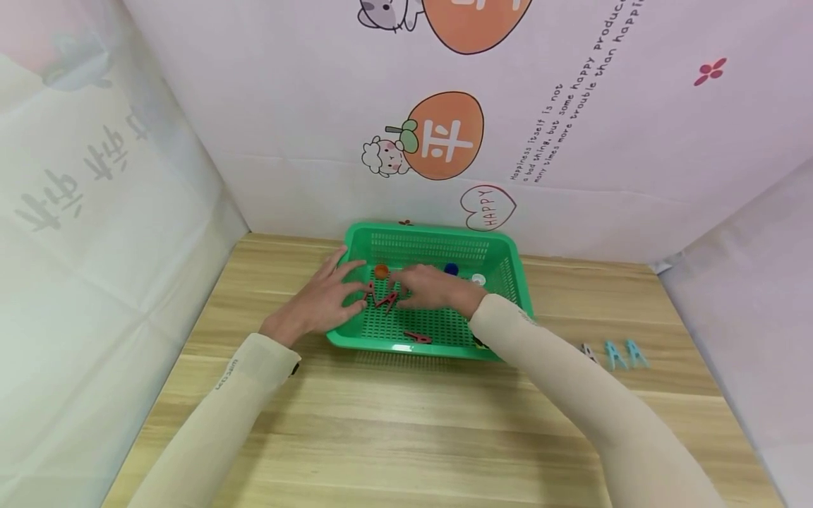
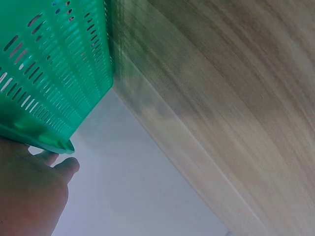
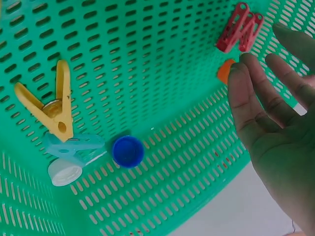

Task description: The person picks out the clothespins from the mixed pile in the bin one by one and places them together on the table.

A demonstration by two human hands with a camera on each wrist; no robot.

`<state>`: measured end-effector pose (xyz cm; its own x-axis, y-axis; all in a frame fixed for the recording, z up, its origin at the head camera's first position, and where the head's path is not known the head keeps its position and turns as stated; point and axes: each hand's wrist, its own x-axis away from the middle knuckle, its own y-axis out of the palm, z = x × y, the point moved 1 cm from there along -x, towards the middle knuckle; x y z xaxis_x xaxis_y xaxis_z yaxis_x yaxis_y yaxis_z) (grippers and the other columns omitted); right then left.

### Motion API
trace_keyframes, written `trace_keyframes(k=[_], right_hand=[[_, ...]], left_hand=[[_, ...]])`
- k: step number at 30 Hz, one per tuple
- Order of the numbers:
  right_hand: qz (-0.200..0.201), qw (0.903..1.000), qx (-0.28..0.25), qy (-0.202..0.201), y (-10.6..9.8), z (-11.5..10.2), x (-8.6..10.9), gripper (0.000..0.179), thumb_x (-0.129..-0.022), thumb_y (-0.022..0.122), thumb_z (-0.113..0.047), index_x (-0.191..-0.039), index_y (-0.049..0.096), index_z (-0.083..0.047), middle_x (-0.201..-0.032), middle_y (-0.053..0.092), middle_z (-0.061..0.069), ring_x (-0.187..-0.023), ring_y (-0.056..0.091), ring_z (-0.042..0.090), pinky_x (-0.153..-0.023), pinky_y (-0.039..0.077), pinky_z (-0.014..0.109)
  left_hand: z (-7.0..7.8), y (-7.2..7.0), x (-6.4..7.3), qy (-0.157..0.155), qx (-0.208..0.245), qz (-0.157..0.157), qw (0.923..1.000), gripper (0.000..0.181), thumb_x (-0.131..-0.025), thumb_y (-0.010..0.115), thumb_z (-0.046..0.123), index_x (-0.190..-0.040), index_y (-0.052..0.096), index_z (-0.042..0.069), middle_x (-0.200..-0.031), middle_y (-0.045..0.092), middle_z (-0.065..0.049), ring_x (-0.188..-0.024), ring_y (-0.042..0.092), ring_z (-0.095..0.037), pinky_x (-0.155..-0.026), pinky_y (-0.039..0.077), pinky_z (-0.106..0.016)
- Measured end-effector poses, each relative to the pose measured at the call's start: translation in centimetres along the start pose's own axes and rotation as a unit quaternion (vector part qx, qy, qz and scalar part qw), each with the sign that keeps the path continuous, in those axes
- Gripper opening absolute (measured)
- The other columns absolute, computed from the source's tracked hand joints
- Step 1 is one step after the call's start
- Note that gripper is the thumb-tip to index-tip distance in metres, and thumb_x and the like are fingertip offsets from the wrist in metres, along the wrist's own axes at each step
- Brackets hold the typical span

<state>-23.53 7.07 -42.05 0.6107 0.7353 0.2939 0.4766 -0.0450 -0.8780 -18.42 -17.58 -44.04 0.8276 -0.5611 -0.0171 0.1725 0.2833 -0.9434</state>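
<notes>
A green plastic basket [image 1: 438,347] holds several clothespins and bottle caps. My left hand [image 1: 320,300] lies over its left rim, fingers spread toward a red clothespin [image 1: 371,288]. Inside the basket, my right hand [image 1: 428,286] reaches left with loosely bent fingers beside a second red clothespin [image 1: 387,302]; in the right wrist view nothing shows in its grasp. An orange cap [image 1: 381,271] sits near those fingertips. Another red clothespin [image 1: 418,337] lies by the front wall. The right wrist view also shows a yellow clothespin [image 3: 61,108], a light blue clothespin [image 3: 74,145] and a blue cap [image 3: 128,151].
On the wooden table [image 1: 381,430], right of the basket, lie two light blue clothespins [image 1: 615,355] and a dark-and-white one [image 1: 589,353], partly behind the right sleeve. A white cap [image 1: 478,279] sits in the basket's right part. A printed cloth [image 1: 317,190] hangs behind.
</notes>
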Motion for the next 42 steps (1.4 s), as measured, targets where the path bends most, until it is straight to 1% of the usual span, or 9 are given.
trace_keyframes(k=[5, 8, 14, 18, 21, 24, 27, 35, 42], right_hand=[[-0.020, 0.9997, 0.017, -0.001, 0.5, -0.5, -0.4, 0.043, -0.105, 0.075, -0.023, -0.145, 0.066, -0.011, -0.122, 0.077, 0.007, -0.099, 0.072, 0.016, -0.090, 0.063, 0.038], [-0.023, 0.9995, 0.022, 0.002, 0.8, -0.7, -0.8, 0.048, -0.105, 0.075, -0.025, -0.150, 0.063, -0.011, -0.114, 0.077, 0.004, -0.092, 0.071, 0.014, -0.089, 0.063, 0.038], [-0.041, 0.9987, 0.029, 0.013, 1.2, -1.1, -1.8, 0.061, -0.106, 0.074, -0.029, -0.162, 0.052, -0.017, -0.114, 0.077, 0.002, -0.098, 0.072, 0.015, -0.100, 0.062, 0.040], [-0.052, 0.9981, 0.032, 0.012, 1.4, -1.3, -2.2, 0.061, -0.107, 0.073, -0.025, -0.163, 0.051, -0.019, -0.106, 0.076, 0.003, -0.092, 0.071, 0.016, -0.097, 0.062, 0.041], [-0.062, 0.9973, 0.036, 0.011, 1.6, -1.3, -2.5, 0.063, -0.108, 0.071, -0.025, -0.166, 0.048, -0.019, -0.111, 0.078, 0.006, -0.096, 0.074, 0.018, -0.099, 0.063, 0.041], [-0.071, 0.9969, 0.034, 0.010, 1.8, -1.2, -2.5, 0.065, -0.108, 0.071, -0.025, -0.167, 0.045, -0.019, -0.124, 0.078, 0.007, -0.106, 0.076, 0.019, -0.102, 0.063, 0.041], [-0.072, 0.9969, 0.029, 0.007, 1.9, -1.0, -2.4, 0.064, -0.109, 0.070, -0.025, -0.167, 0.045, -0.017, -0.131, 0.077, 0.009, -0.111, 0.076, 0.022, -0.104, 0.062, 0.043], [-0.066, 0.9972, 0.032, 0.016, 2.1, -0.4, -2.0, 0.051, -0.109, 0.070, -0.022, -0.158, 0.057, -0.017, -0.129, 0.077, 0.008, -0.110, 0.076, 0.023, -0.102, 0.062, 0.043], [-0.072, 0.9969, 0.030, 0.012, 2.1, -0.1, -1.8, 0.042, -0.109, 0.069, -0.024, -0.150, 0.064, -0.016, -0.140, 0.073, 0.007, -0.125, 0.071, 0.025, -0.108, 0.060, 0.044]], left_hand=[[-0.1, 0.0, 0.0, -0.002, -0.003, 0.001, 1.0000, 0.041, -0.111, 0.060, 0.039, -0.139, 0.076, 0.014, -0.177, 0.035, -0.013, -0.171, -0.002, -0.043, -0.139, 0.007, -0.063], [-0.1, 0.0, 0.0, -0.003, -0.002, -0.001, 1.0000, 0.041, -0.111, 0.060, 0.038, -0.139, 0.076, 0.014, -0.177, 0.035, -0.013, -0.171, -0.002, -0.043, -0.139, 0.007, -0.063], [0.0, 0.1, 0.0, -0.003, -0.003, -0.003, 1.0000, 0.042, -0.112, 0.058, 0.040, -0.138, 0.076, 0.013, -0.177, 0.034, -0.012, -0.171, -0.002, -0.043, -0.139, 0.008, -0.063], [0.0, 0.0, 0.1, -0.003, -0.009, -0.003, 1.0000, 0.042, -0.112, 0.058, 0.040, -0.138, 0.076, 0.013, -0.177, 0.034, -0.012, -0.171, -0.002, -0.043, -0.139, 0.009, -0.063], [0.1, 0.0, 0.1, -0.003, -0.007, -0.002, 1.0000, 0.043, -0.111, 0.059, 0.040, -0.138, 0.075, 0.012, -0.178, 0.034, -0.012, -0.171, -0.003, -0.042, -0.139, 0.008, -0.063], [0.0, 0.0, 0.0, -0.002, -0.005, -0.002, 1.0000, 0.044, -0.111, 0.059, 0.040, -0.138, 0.075, 0.010, -0.178, 0.034, -0.012, -0.171, -0.003, -0.042, -0.139, 0.008, -0.062], [0.0, 0.0, 0.0, -0.004, -0.005, -0.003, 1.0000, 0.044, -0.111, 0.059, 0.041, -0.138, 0.075, 0.010, -0.178, 0.033, -0.011, -0.171, -0.002, -0.042, -0.139, 0.008, -0.061], [-0.2, 0.1, 0.0, -0.001, -0.005, 0.000, 1.0000, 0.040, -0.110, 0.059, 0.040, -0.135, 0.077, 0.014, -0.177, 0.035, -0.013, -0.170, 0.000, -0.044, -0.139, 0.008, -0.063], [-0.3, 0.2, -0.1, -0.002, -0.003, 0.000, 1.0000, 0.040, -0.110, 0.059, 0.040, -0.135, 0.077, 0.014, -0.177, 0.035, -0.013, -0.171, -0.001, -0.043, -0.139, 0.007, -0.061]])
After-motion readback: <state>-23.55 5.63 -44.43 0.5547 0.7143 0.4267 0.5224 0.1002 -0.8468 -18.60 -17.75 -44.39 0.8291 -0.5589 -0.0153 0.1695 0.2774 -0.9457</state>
